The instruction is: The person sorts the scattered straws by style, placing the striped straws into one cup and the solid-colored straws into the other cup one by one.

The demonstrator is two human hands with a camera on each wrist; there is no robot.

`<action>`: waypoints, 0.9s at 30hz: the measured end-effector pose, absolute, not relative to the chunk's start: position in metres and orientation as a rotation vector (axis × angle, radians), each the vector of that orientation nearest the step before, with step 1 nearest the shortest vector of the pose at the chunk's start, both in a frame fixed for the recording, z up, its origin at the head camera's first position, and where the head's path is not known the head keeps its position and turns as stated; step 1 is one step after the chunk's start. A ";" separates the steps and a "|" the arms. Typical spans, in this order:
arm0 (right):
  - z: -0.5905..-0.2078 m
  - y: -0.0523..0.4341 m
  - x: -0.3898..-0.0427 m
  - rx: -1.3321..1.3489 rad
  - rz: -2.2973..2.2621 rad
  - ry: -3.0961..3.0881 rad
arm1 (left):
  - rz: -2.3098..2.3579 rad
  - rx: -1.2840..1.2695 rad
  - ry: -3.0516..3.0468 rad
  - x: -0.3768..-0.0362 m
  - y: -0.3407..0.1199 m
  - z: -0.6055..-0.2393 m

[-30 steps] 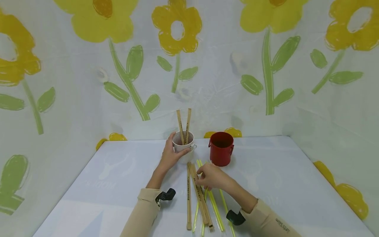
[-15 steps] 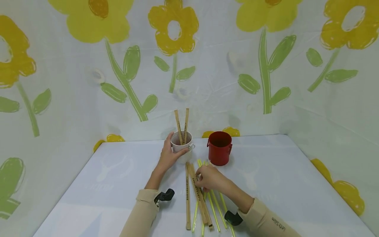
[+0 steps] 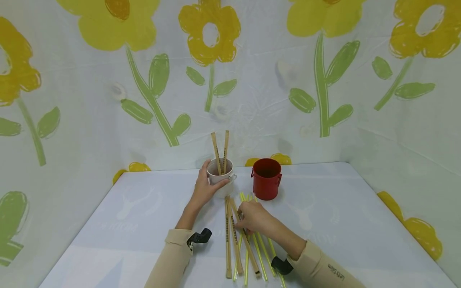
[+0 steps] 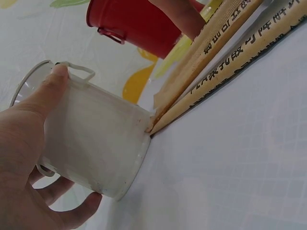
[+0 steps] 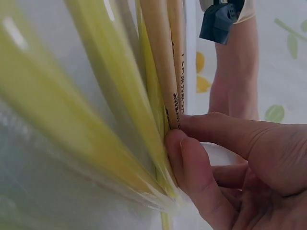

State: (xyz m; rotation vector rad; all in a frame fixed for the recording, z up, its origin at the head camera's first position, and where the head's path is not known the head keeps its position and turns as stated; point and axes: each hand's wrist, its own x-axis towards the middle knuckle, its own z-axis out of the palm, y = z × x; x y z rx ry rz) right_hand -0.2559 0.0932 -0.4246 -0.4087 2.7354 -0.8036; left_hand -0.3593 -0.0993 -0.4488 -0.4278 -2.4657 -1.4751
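Note:
My left hand [image 3: 202, 190] grips a small white bucket [image 4: 98, 139], thumb at the rim and fingers round its side. Two brown paper-wrapped straws [image 3: 226, 148] stand in that bucket. Before it, several more paper-wrapped straws [image 3: 228, 248] lie fanned on the table, printed with dark characters. My right hand [image 3: 256, 216] pinches the rightmost paper-wrapped straw [image 3: 253, 258] between thumb and finger, low over the table. Under and beside this hand lie several yellow straws [image 5: 120, 62] in clear wrapping. The hand hides part of them in the head view.
A red bucket [image 3: 267, 186] stands right of the white one, near the back edge of the white table [image 3: 324, 224]. Behind rises a white cloth backdrop [image 3: 259, 100] printed with yellow flowers. Dark wrist cameras [image 3: 282, 265] sit at both sleeves.
The brown straws have spread apart, one now lying separately left of the straw in my right hand. Some yellow straws have also fanned out. My left hand stays on the white bucket.

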 end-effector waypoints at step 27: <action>-0.421 0.095 -0.256 -0.420 -0.879 2.649 | -1.495 -0.448 -2.441 -0.358 -0.099 -0.448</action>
